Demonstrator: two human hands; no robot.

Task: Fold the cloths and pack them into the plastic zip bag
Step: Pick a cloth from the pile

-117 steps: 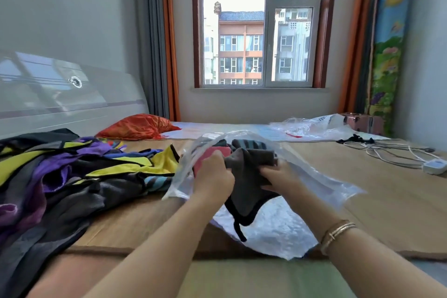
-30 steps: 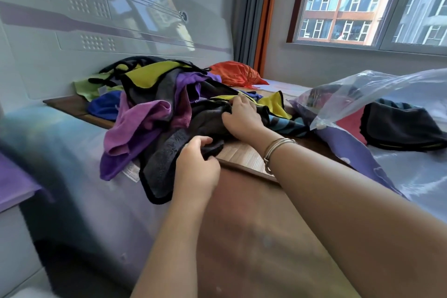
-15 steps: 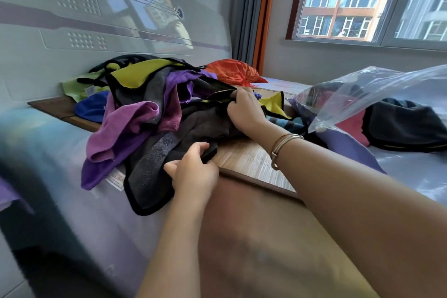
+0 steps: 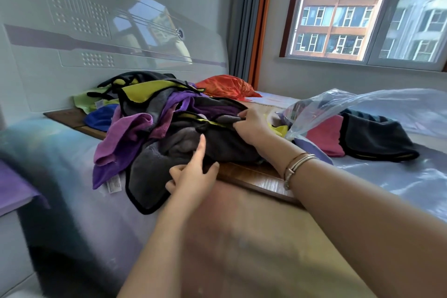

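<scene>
A heap of cloths (image 4: 154, 114) in purple, yellow, blue and grey lies on the wooden bed board (image 4: 254, 176) against the headboard. A dark grey cloth (image 4: 154, 176) with black trim hangs from the heap over the board's edge. My right hand (image 4: 250, 126) pinches a fold of this dark cloth at the top of the heap. My left hand (image 4: 193, 172) rests on its lower part, index finger straight and thumb spread. To the right lies the clear plastic zip bag (image 4: 377, 106), mouth toward the heap, with a pink cloth (image 4: 324, 138) and a dark cloth (image 4: 377, 138) inside.
An orange bag (image 4: 225, 87) sits behind the heap near the curtain (image 4: 244, 19). The glossy headboard (image 4: 96, 39) runs along the left. A window (image 4: 362, 12) is at the back right. A bluish sheet (image 4: 399, 176) covers the bed under the zip bag.
My left hand has let go of the grey cloth's edge and spread its fingers on the cloth. My right hand keeps its pinch and has lifted the fold slightly. Earlier both hands were at the zip bag.
</scene>
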